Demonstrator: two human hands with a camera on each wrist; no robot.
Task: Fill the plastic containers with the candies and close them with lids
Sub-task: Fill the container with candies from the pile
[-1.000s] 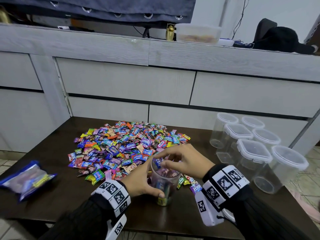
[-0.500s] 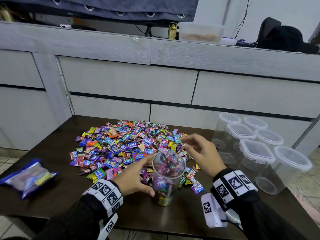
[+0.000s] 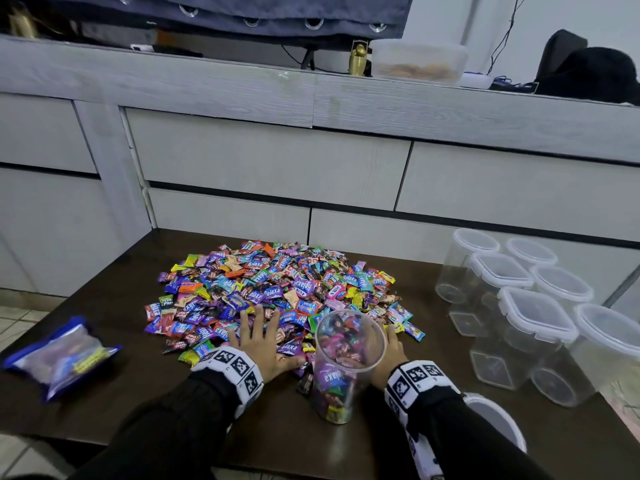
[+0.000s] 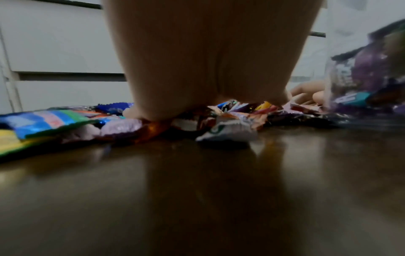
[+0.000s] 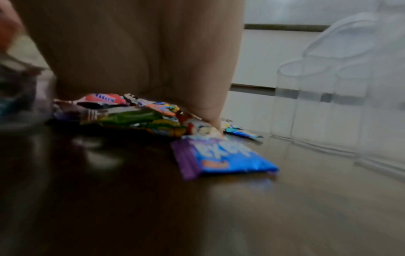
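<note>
Hands (image 3: 258, 344) flat on candies (image 3: 277, 289) (both, by container (image 3: 348, 365)).

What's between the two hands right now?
The open round container, mostly full of candies, stands between the left hand and right hand, with loose candies around its base. Head view shows it; neither hand holds it.
</note>
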